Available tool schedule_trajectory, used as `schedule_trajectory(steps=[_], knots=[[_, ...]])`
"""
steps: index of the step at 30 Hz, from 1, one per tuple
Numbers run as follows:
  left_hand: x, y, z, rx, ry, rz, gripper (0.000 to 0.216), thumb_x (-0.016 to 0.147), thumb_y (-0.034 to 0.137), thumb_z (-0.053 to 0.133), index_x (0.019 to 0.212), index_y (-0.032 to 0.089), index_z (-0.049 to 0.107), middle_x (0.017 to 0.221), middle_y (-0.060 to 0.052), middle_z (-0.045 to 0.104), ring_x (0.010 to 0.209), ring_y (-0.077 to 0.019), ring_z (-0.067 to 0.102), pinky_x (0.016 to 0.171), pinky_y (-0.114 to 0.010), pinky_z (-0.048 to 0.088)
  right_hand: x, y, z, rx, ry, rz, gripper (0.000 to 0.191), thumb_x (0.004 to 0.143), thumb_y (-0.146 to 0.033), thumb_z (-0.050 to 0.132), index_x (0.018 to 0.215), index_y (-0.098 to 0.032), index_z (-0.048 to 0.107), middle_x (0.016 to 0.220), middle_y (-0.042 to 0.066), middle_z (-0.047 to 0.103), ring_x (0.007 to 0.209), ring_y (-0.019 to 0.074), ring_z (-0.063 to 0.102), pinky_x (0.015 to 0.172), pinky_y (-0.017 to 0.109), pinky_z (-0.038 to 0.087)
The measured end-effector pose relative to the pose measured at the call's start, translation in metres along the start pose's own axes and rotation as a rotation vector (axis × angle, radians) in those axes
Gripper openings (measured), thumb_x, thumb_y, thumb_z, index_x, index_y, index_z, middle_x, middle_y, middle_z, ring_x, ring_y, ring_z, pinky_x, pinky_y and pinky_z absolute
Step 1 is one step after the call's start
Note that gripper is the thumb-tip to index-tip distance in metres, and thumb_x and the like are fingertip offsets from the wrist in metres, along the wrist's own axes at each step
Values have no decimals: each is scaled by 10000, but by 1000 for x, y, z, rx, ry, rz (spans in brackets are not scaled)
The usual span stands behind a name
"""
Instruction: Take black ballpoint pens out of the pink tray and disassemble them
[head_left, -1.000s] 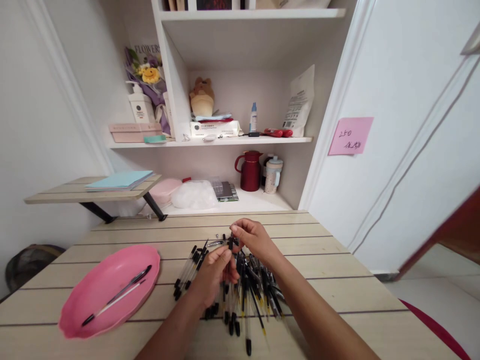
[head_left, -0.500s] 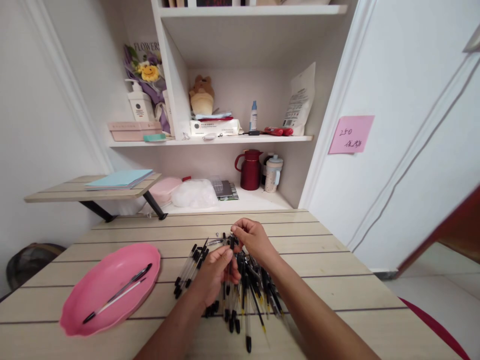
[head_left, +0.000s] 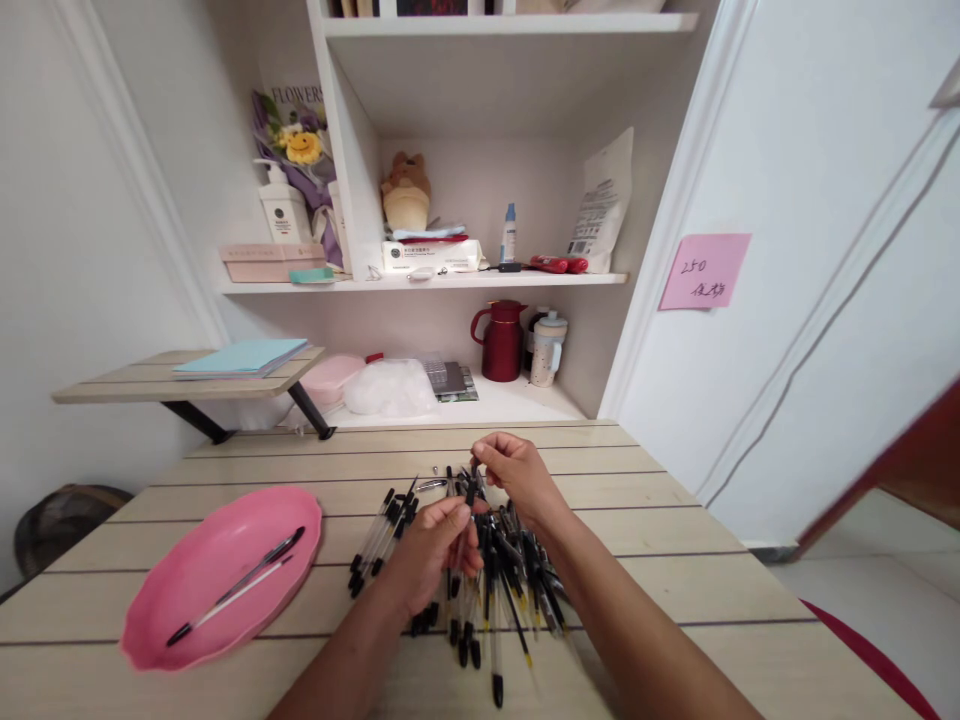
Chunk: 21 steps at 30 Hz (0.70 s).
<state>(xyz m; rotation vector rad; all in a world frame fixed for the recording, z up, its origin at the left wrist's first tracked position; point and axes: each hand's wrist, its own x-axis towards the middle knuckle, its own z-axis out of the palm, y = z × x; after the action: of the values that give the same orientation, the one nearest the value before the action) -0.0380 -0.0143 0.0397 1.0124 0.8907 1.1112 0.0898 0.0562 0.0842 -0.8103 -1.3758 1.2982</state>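
Observation:
My left hand [head_left: 435, 545] is closed round a pen [head_left: 470, 492], its black grip end pointing up and away from me. Just above that end, the thumb and fingers of my right hand [head_left: 511, 470] are pinched together on a small dark piece, too small to name. Beneath both hands lies a heap of loose pens and pen parts [head_left: 517, 570], black, clear and some yellow-tipped. Left of my left hand is a group of clear pen barrels with black ends [head_left: 382, 535]. A small silvery piece [head_left: 435, 469] and a silver-black pen part [head_left: 431, 485] lie beyond.
At the left, a pink oval tray [head_left: 150, 610] holds a pen [head_left: 270, 560] and a thin white refill [head_left: 244, 597]. A small raised stand [head_left: 112, 385] carries blue paper [head_left: 240, 357]. Behind the slatted table are white shelves [head_left: 525, 405] with a red jug [head_left: 502, 342].
My right hand has moved slightly up and to the right, widening the gap from the pen's upper end. The left hand stays almost in place, with the pen tilted a little more rightward.

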Motion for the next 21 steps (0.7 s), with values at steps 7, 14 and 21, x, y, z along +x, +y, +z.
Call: schedule_trajectory(steps=[7, 14, 21], knots=[[-1, 1, 1, 102, -72, -61, 325, 739, 422, 546, 854, 120, 588, 609, 4, 536, 470, -88, 531, 448, -192, 385, 5, -16, -17, 115, 286, -167, 261, 760, -437, 508, 727, -181, 469, 626, -4, 642, 364, 42, 411, 361, 173, 269], [0, 1, -1, 46, -74, -69, 285, 743, 405, 548, 787, 126, 584, 599, 9, 548, 422, -67, 498, 411, -180, 350, 7, -27, -33, 103, 347, -240, 288, 746, -474, 520, 765, -187, 508, 678, 8, 638, 443, 69, 515, 403, 181, 338], [0, 4, -2, -98, -16, -76, 283, 725, 383, 575, 871, 140, 577, 559, 33, 524, 368, -47, 447, 357, -162, 297, 2, -16, -18, -50, -42, -113, 353, 718, -473, 547, 729, -137, 655, 682, 62, 651, 631, 142, 583, 603, 268, 455]])
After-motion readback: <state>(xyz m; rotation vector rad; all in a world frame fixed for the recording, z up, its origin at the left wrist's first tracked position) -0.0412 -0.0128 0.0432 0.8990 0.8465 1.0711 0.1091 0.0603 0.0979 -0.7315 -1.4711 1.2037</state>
